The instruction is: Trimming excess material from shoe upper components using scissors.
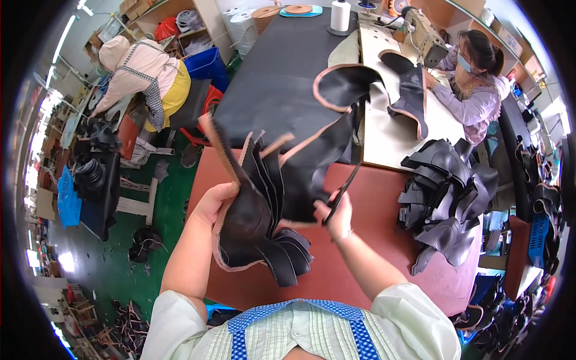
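My left hand (217, 203) is closed around the edge of a bundle of black leather pieces (245, 217). These are curved, with pale tan zigzag-cut edges, and they fan out above the reddish-brown tabletop (360, 264). In my right hand (339, 217) is a pair of dark scissors (348, 183), its tip pointing up and away to the right. Just left of the scissors hangs another black leather piece (309, 180), reaching back toward the black table. Whether it joins the bundle is hidden by overlap.
A heap of black leather pieces (447, 198) lies on the right of the tabletop. Farther back stand a black table (264, 78), a white thread cone (340, 16) and a sewing machine (426, 42), where a person works. Another person (141, 75) bends over a bench at left.
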Available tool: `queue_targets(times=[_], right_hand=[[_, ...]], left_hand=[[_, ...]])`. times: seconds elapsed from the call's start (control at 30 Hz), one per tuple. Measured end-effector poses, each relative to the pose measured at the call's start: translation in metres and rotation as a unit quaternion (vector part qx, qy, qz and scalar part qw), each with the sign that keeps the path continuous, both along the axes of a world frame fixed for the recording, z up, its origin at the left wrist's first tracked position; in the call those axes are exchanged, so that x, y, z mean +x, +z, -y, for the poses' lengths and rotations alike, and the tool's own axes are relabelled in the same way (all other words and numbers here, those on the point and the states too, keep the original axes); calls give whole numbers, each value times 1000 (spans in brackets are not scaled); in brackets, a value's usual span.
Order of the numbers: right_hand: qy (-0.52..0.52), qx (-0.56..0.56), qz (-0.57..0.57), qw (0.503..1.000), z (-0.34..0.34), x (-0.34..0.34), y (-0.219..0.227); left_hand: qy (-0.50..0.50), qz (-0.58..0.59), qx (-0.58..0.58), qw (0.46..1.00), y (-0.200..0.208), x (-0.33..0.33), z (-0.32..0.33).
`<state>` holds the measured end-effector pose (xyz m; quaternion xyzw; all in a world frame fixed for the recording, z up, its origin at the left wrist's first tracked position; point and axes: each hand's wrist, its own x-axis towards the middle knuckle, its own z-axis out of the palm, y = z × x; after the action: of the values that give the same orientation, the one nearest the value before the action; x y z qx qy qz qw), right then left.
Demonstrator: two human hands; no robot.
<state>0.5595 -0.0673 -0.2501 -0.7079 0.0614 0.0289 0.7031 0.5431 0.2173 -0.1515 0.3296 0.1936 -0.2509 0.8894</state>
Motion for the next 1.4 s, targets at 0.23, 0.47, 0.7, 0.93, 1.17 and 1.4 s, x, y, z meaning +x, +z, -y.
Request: queue_targets(times=[0.23,0.47,0.7,0.93,1.17,1.4], right_hand=[[314,-161,-108,929,31,-58,-3],[341,-220,-98,909,104,-34,2],[485,-236,-309,784,149,39,37],[361,-162,-363,844,122,108,5],[449,-299,-384,750,63,167,-1],[499,-391,-355,688,36,195,0]], left_hand=[[-99,-18,154,983,-108,46,37],[-197,44,334,921,-122,35,67],[-128,80,323,934,-129,-1,35],[-177,104,371,906,-110,-29,13],[-182,102,381,901,-88,-37,18],[-190,119,371,901,-84,-48,18]])
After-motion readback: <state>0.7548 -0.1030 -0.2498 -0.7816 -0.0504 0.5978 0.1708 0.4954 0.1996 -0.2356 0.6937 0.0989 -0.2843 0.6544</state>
